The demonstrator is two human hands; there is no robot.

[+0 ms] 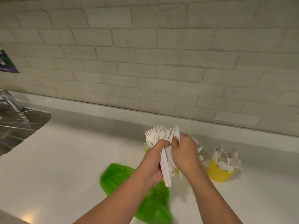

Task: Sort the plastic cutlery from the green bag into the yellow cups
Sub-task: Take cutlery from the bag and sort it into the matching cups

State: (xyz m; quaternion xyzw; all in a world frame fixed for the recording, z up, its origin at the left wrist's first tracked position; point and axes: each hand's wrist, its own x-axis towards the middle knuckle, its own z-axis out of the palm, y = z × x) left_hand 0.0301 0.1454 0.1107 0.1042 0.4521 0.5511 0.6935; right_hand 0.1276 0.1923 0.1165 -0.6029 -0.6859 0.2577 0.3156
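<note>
A thick bundle of white plastic forks (159, 135) stands upright above the white counter, gripped around its handles by my left hand (153, 160). My right hand (185, 152) presses against the bundle's right side and pinches a single white piece (177, 131) that sticks up beside the tines. The crumpled green bag (145, 198) lies flat on the counter beneath my forearms. A yellow cup (218, 172) full of white spoons stands to the right. Behind my hands, two more yellow cups are mostly hidden; only yellow slivers (145, 148) and some white cutlery (199, 149) show.
A metal sink (19, 126) is set into the counter (72, 159) at the far left. A pale brick wall (145, 62) runs along the back of the counter. A dark poster (6, 62) hangs at the left edge.
</note>
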